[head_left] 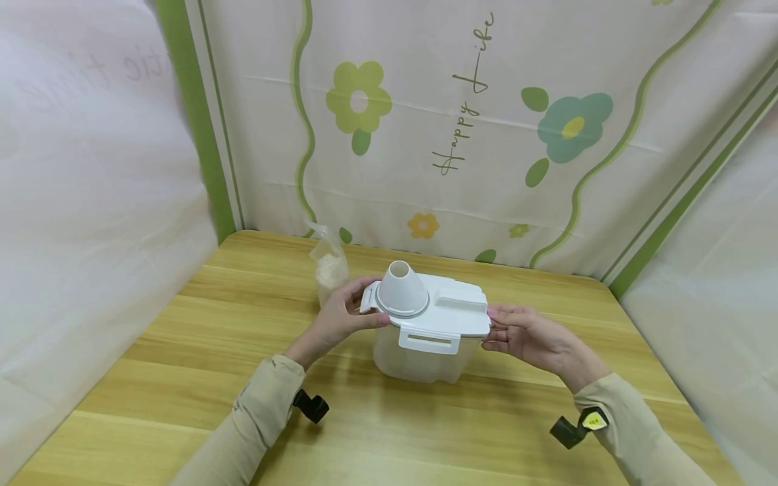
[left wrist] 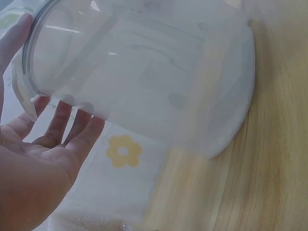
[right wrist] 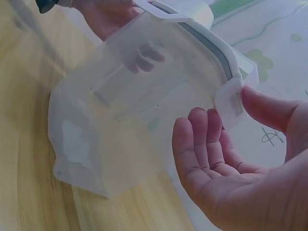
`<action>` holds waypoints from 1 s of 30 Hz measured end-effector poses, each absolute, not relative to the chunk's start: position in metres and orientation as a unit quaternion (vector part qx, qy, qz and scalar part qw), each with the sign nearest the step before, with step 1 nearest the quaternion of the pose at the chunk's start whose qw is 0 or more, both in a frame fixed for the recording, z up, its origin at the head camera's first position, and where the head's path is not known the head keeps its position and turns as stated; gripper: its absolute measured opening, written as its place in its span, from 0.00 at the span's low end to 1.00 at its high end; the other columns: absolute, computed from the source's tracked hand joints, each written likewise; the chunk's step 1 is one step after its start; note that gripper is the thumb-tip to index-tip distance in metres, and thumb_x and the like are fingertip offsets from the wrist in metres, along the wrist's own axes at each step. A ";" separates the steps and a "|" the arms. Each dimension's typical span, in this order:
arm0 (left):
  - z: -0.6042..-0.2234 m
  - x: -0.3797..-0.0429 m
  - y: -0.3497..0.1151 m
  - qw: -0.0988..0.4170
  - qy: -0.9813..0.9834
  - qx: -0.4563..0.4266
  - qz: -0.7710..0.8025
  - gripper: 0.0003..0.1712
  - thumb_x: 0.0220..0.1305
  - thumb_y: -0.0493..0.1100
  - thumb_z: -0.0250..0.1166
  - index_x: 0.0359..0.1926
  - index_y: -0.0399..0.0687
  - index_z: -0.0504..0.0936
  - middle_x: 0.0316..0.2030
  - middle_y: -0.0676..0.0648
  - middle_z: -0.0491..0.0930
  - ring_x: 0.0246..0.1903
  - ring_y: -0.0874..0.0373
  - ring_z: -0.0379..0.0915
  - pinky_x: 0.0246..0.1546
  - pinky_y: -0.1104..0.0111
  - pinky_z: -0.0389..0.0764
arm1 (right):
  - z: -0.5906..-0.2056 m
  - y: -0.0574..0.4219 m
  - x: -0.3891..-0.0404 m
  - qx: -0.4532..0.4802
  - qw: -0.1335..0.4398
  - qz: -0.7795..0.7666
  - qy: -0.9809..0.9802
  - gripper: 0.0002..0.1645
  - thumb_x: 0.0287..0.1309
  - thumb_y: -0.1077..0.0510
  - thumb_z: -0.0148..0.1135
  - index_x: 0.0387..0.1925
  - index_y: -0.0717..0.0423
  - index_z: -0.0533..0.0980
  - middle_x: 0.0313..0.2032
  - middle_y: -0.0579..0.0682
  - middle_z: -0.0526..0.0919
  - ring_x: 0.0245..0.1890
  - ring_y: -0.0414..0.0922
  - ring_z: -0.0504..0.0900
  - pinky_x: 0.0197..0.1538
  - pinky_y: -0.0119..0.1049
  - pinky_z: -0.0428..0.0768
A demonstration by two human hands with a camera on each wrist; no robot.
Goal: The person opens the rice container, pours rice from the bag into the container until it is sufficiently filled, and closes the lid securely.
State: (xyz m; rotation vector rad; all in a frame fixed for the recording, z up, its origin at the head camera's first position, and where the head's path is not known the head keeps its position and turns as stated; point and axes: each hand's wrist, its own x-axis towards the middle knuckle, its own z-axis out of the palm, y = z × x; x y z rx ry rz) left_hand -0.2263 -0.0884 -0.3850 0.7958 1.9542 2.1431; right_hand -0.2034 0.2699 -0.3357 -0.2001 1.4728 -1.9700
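Observation:
A translucent storage container (head_left: 419,358) stands upright at the middle of the wooden table, under a white lid (head_left: 462,314) with a cone-shaped spout (head_left: 401,290) on its left part. My left hand (head_left: 343,312) grips the left end, thumb at the front of the lid and fingertips against the wall behind the left latch (head_left: 368,297). The right hand (head_left: 529,337) is at the other end; in the right wrist view its thumb presses the top of the right latch (right wrist: 228,103) while the curled fingers sit by its lower edge. The front latch (head_left: 429,340) sticks outward.
A clear bag of white grains (head_left: 331,270) stands behind my left hand. The wooden table (head_left: 152,378) is enclosed by flower-printed curtains (head_left: 389,169) at the back and sides. A black wrist camera mount (head_left: 311,406) is on the left sleeve, another (head_left: 568,432) on the right.

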 end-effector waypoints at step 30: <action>-0.385 -0.226 -0.088 0.067 0.645 0.262 0.715 0.40 0.53 0.41 0.78 0.66 0.45 0.71 0.58 0.42 0.73 0.55 0.46 0.71 0.55 0.61 0.77 | -0.339 0.267 -0.201 -0.042 0.316 -0.788 0.527 0.13 0.75 0.62 0.48 0.44 0.59 0.79 0.40 0.50 0.82 0.40 0.44 0.80 0.50 0.39 0.79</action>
